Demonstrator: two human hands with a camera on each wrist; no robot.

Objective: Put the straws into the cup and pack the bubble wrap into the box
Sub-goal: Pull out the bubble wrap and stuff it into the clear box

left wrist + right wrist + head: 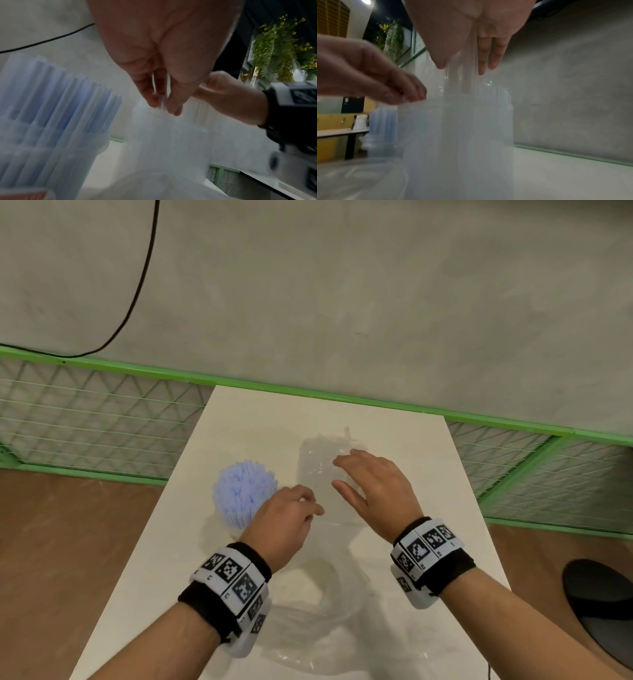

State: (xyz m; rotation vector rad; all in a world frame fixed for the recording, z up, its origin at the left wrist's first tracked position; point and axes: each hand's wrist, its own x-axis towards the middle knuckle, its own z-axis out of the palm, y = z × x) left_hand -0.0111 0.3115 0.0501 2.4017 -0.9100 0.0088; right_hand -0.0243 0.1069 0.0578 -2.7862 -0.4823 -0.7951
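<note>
A bunch of pale blue straws (239,491) stands upright in a clear cup (235,526) on the left of the white table (428,508). To its right stands a clear box (315,453) with crumpled bubble wrap in it. More bubble wrap (308,618) trails over the near table. My left hand (315,506) pinches a thin clear edge at the box's near rim (161,106); whether it is wrap or rim I cannot tell. My right hand (342,474) hovers over the box with straight fingers (483,60) pointing down onto the wrap.
A green wire fence (102,412) runs behind the table, with a grey wall and a black cable (144,268) above it. A dark round seat (603,611) sits at the right. The brown floor lies on both sides of the table.
</note>
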